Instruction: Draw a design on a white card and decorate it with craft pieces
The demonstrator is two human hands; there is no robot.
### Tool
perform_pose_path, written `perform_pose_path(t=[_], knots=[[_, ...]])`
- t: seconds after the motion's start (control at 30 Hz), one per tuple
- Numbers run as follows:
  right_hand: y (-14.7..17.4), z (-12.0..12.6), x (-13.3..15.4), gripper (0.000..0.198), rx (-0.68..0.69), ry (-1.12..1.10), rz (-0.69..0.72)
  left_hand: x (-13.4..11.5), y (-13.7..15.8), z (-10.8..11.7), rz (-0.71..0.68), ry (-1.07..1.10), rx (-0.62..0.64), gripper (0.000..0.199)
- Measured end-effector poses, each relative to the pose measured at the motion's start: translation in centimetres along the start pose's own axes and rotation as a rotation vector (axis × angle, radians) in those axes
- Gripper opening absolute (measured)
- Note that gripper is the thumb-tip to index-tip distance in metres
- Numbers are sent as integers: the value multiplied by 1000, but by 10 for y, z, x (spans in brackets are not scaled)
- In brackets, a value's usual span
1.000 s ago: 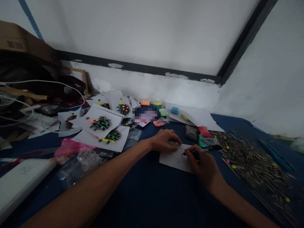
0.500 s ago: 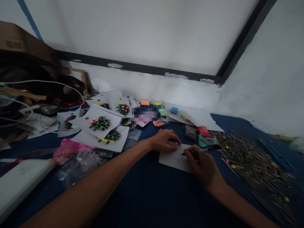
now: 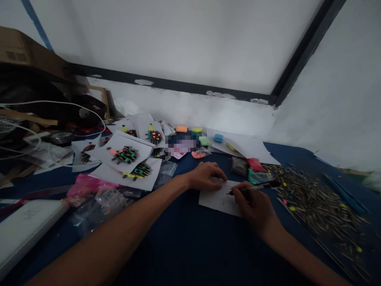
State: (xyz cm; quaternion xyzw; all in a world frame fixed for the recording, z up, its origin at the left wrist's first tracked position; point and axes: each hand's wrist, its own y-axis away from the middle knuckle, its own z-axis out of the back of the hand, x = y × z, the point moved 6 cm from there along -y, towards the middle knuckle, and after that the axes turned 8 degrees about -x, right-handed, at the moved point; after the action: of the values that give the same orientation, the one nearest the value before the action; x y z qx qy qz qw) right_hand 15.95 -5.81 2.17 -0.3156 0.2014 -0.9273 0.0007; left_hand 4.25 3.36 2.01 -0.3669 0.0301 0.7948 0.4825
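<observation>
On flat wht paper (image 3: 210,200), R hand (image 3: 253,203) grips slim, dk-ended pen (image 3: 262,186).

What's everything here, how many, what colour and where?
small sheet: one, white, centre
pen: one, mostly black, centre right
decorated sheets: several, multicoloured, left
small packets: several, mixed colours, back centre
large sheet: one, white, back
seed-like heap: one, greyish, right
long item: one, blue, far right
pink bag: one, pink, left
clear bags: several, transparent, left
cardboard box: one, brown, top left
flat case: one, white, lower left
cables: several, white, left
table: one, blue, underneath
left hand: one, bare, on small sheet
right hand: one, bare, around pen
</observation>
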Motion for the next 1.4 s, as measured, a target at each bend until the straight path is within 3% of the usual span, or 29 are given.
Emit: perform_pose_path(t=[0.27,0.6,1.4], knots=[[-2,9,-6,27,-85,85,0,-1,0,1,1,-6,-6,27],[-1,3,-6,30,-9,66,3,0,0,0,3,4,-5,27],[0,1,-6,30,6,48,8,-4,1,2,13,-18,16,27]])
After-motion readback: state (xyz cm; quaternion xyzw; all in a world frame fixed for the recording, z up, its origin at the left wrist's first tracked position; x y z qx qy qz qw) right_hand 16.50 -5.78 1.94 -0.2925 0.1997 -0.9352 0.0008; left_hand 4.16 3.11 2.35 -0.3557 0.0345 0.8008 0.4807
